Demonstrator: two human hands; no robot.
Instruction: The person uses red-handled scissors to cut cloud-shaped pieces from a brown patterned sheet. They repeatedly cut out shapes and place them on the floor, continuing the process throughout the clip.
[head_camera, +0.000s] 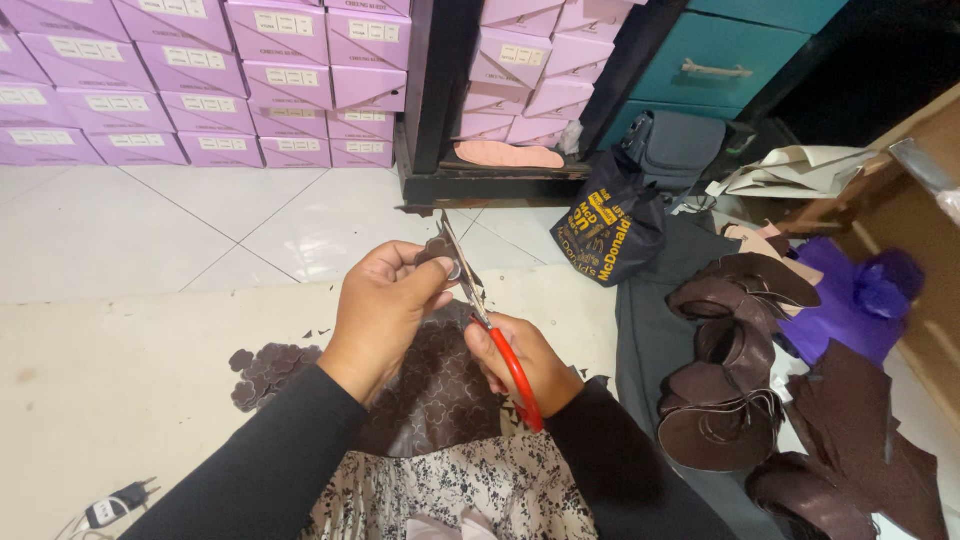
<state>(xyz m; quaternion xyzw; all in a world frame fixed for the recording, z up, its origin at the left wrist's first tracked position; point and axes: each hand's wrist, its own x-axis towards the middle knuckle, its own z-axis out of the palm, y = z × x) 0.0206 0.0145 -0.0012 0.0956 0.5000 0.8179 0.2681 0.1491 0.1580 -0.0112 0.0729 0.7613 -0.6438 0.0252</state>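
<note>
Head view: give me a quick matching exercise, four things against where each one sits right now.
Things:
1. scissors
2. small brown cutout
3. stacked lilac boxes
4. pile of brown pieces

Places:
A. far left, on the white tiled floor
B. in the right hand
C. on the right, on dark grey cloth
D. pinched in the left hand

Pairs: 1-B, 2-D, 3-A, 4-C

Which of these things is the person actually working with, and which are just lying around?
In use:
left hand
small brown flower-shaped piece
right hand
red-handled scissors
brown embossed sheet

Lying about:
stacked lilac boxes
dark printed bag
pile of brown cut pieces
purple cloth
</note>
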